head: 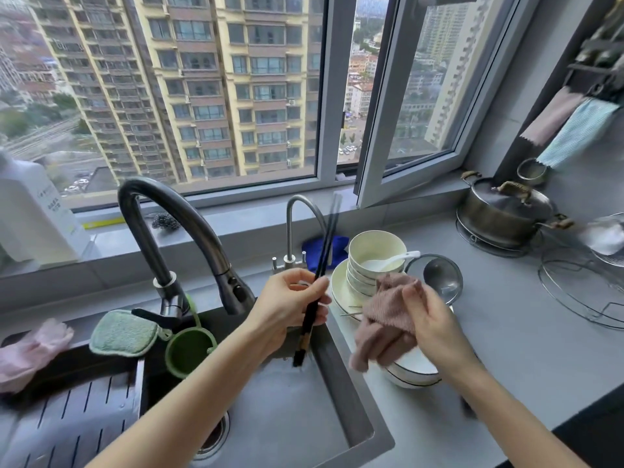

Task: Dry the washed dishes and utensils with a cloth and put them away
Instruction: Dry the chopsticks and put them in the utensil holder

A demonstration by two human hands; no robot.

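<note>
Head view shows the left hand (290,304) gripping dark chopsticks (319,278) over the sink (358,430) and the right hand (430,320) clutching the pink cloth (385,315), while stacked bowls (374,265), plates (341,288) and spoon (388,260) seemingly wait undried on the counter, so most work remains.

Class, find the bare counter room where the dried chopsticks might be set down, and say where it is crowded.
Free: the grey counter between glass lid and wire rack, and nearer the front edge. Crowded: around stacked bowls and plates beside the sink.
</note>
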